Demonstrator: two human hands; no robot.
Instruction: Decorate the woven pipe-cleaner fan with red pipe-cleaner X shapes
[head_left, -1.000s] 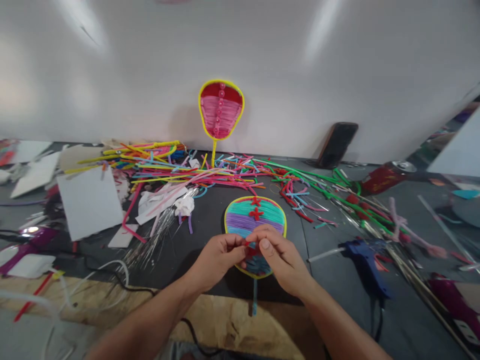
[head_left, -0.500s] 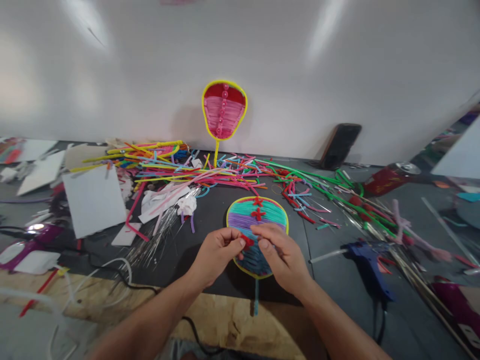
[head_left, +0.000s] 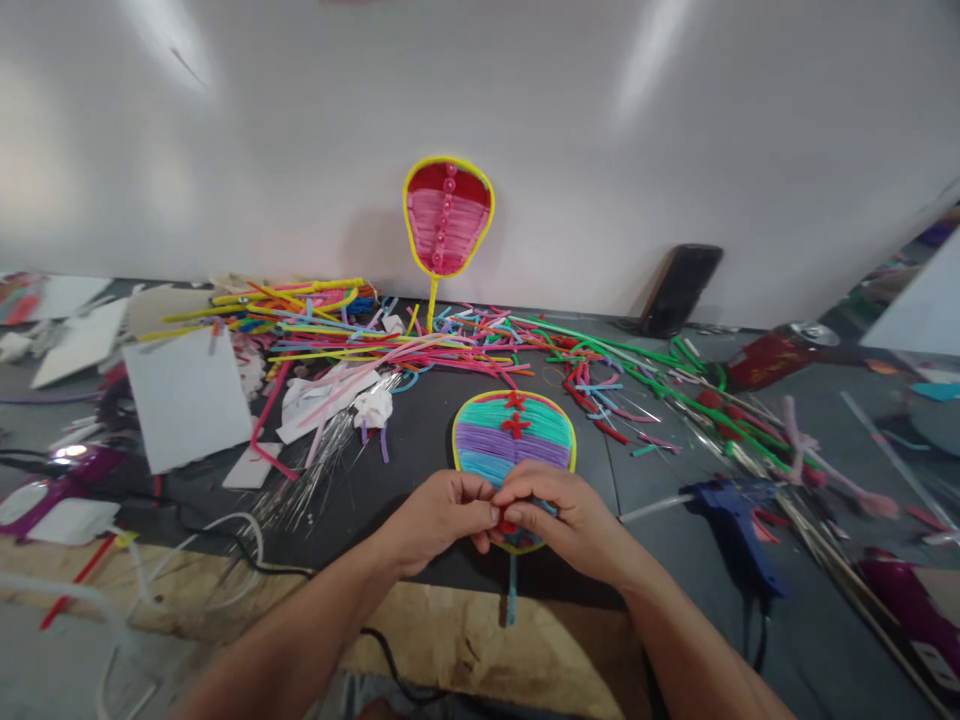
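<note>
Over the lower part of a striped fan, my left hand and my right hand meet fingertip to fingertip. Between them they pinch a small red pipe-cleaner piece, mostly covered by the fingers. Green, purple and blue bands fill the fan inside a yellow rim. Two red pipe-cleaner flowers sit one below the other near its top. A blue handle points toward me past the dark mat's edge.
Against the white wall stands a pink-and-red fan with a yellow rim. Loose pipe cleaners cover the back. At right are a blue glue gun, a phone and a red can; a purple glue gun lies left.
Both hands have moved slightly toward me and closed together. My right fingers, earlier apart from the red piece, now pinch it with the left. The fan stays in place.
</note>
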